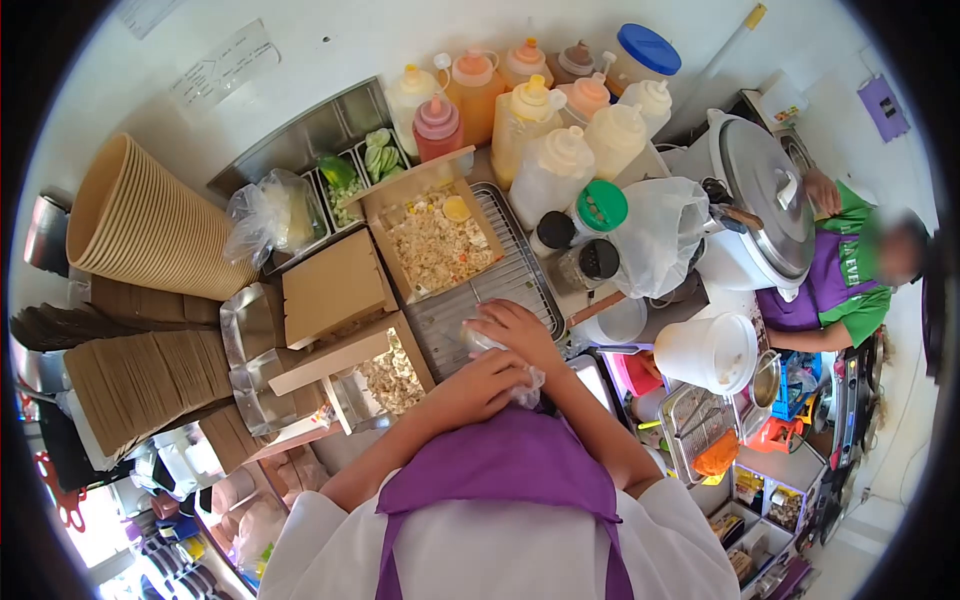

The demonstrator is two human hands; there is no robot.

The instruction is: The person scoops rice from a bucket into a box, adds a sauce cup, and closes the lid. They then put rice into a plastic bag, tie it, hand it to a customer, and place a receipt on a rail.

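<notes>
Just in front of my purple apron [500, 460], my two hands cross close together. My left hand [476, 386] has its fingers closed on crumpled clear plastic [528, 386] at their tips. Slightly farther forward, my right hand [518, 332] curls over more clear plastic [478, 342]; what may be inside it is hidden. Beyond them on a wire rack [515, 235] stands an open cardboard box of fried rice [435, 248] with a lemon slice on top. Another open box of rice [390, 378] sits left of my hands, beside a closed cardboard box [335, 287].
Several squeeze bottles [552, 170] and shaker jars line the back. At left are stacked paper tubs [150, 215] and folded cartons [150, 385]. A large lidded pot [765, 195] and white bucket [705, 352] stand at right, near a person in green [855, 250].
</notes>
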